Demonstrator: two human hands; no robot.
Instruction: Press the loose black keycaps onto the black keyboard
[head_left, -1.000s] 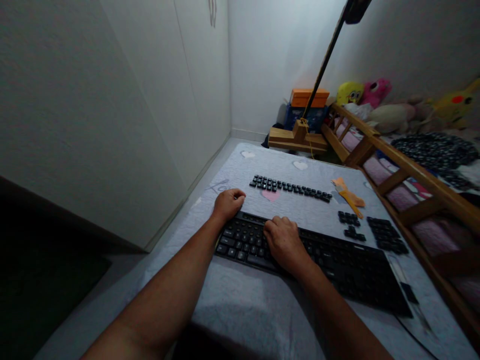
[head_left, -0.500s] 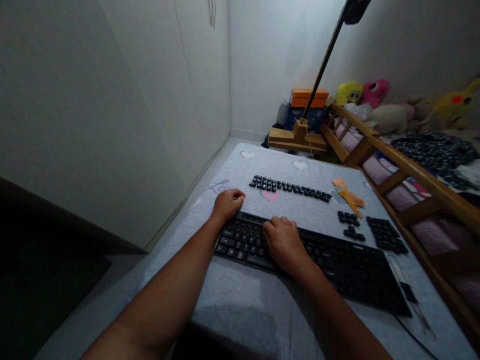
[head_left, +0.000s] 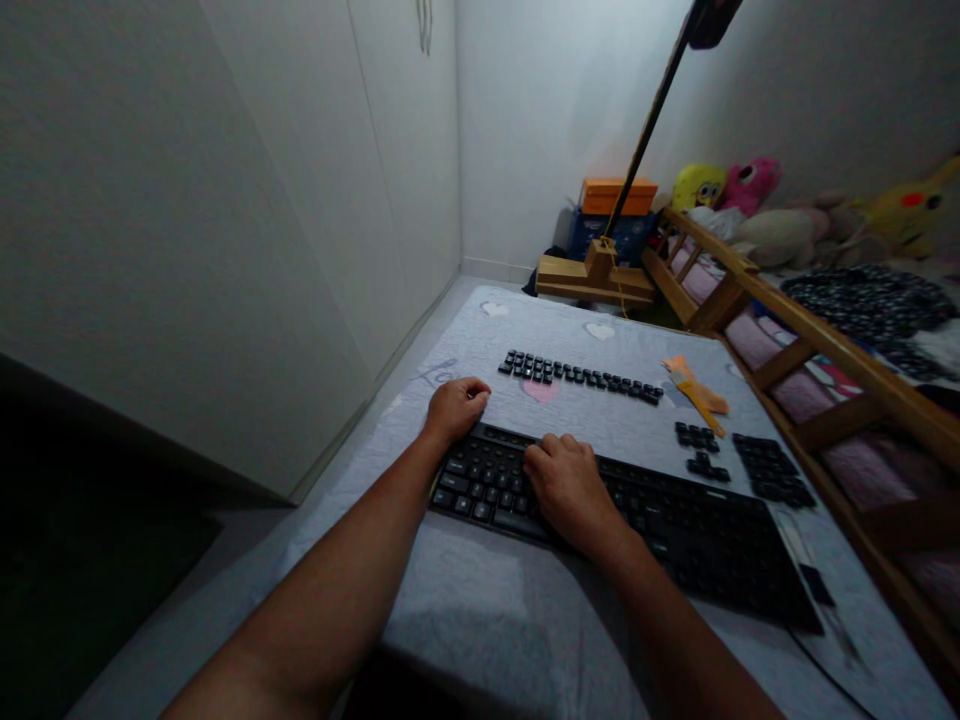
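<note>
Right hand (head_left: pixel 568 480) is curled over the keyboard (head_left: pixel 712 535), laid on the cloth (head_left: pixel 465 590); left hand (head_left: pixel 456 408) is curled beside the keyboard's far-left corner. Whether anything is gripped cannot be told.

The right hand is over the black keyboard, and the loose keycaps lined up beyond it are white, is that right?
Not quite: the loose keycaps are black, not white, as the head view shows. The right hand is over the black keyboard.
</note>
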